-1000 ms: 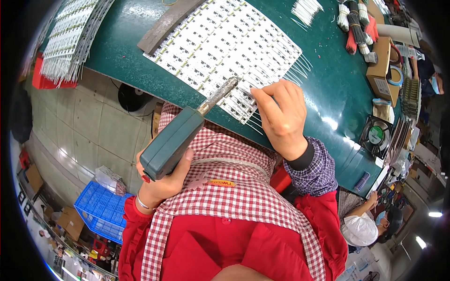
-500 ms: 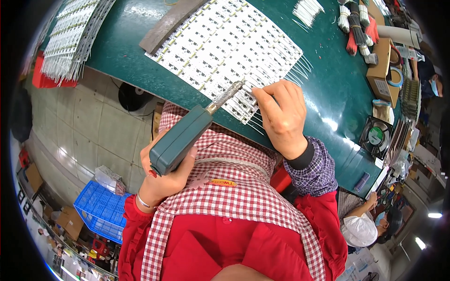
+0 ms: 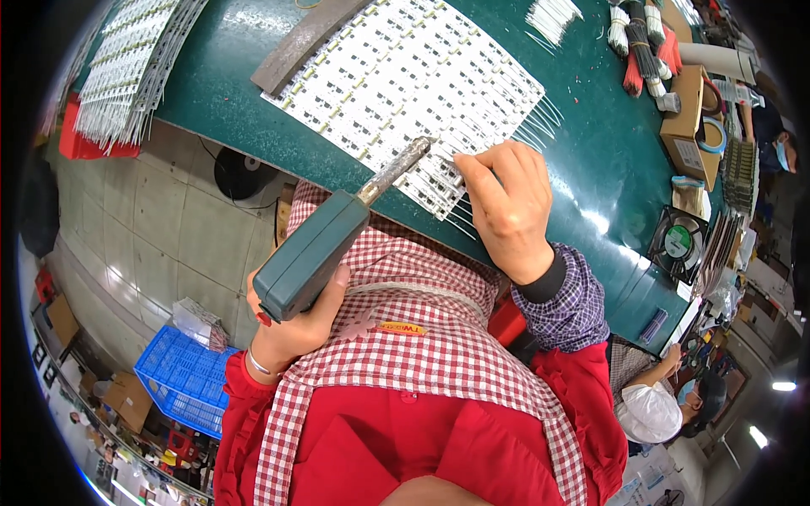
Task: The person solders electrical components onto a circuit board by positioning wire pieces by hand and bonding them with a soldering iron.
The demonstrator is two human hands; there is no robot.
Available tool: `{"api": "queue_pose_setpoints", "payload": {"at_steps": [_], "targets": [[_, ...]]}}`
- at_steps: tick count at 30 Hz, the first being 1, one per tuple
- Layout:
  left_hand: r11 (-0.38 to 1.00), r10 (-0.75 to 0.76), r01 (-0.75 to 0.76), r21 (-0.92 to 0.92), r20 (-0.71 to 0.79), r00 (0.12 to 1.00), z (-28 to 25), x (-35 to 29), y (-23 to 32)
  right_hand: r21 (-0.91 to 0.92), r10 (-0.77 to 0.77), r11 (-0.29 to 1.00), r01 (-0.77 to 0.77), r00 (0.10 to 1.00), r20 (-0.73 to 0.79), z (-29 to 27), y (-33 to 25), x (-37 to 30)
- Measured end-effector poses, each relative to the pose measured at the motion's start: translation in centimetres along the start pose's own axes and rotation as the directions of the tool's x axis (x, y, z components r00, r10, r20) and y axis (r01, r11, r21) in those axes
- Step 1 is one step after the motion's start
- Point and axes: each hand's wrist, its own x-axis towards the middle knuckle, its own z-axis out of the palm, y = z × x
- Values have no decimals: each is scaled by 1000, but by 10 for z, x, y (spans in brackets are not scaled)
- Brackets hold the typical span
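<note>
My left hand point(image 3: 304, 325) is wrapped round a dark green soldering gun point(image 3: 314, 253), its metal barrel pointing up and right over a white circuit board panel point(image 3: 380, 76). The tip is over the panel, left of my right fingers; whether it touches cannot be told. My right hand point(image 3: 510, 202) rests at the panel's lower right, thumb and forefinger pinched together at a thin white wire point(image 3: 456, 158), mostly hidden by the fingers. Several white wires point(image 3: 548, 110) stick out past the panel's right edge.
A grey-brown bar point(image 3: 295, 46) lies along the panel's left edge on the green table point(image 3: 219, 76). Wired panels point(image 3: 135, 67) are stacked far left over a red bin point(image 3: 93, 139). Wire bundles point(image 3: 645, 59), a cardboard box point(image 3: 685, 126) and a small fan point(image 3: 677, 240) stand at right.
The soldering gun in my left hand has moved slightly left and back, its tip shifting left away from my right fingers. My right hand has hardly moved.
</note>
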Motion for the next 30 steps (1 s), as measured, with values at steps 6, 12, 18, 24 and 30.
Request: {"api": "queue_pose_setpoints", "payload": {"at_steps": [6,12,18,24,30], "targets": [[986,-95,95,-136,8,995,4,8,5,-1,1,1000,-1,1000,4,1,0,0],[988,-71,77,-130,54,996,3,6,-1,-10,1,1000,-1,1000,-11,2,-2,-1],[993,-68,71,-93,32,997,3,9,4,-12,3,1000,-4,1000,-9,2,-3,0],[996,-59,57,-70,-31,998,5,0,-1,-13,0,1000,0,1000,-10,3,-2,-1],[999,-14,13,-30,-32,999,3,2,0,-7,5,1000,-6,1000,-16,3,-2,-1]]}}
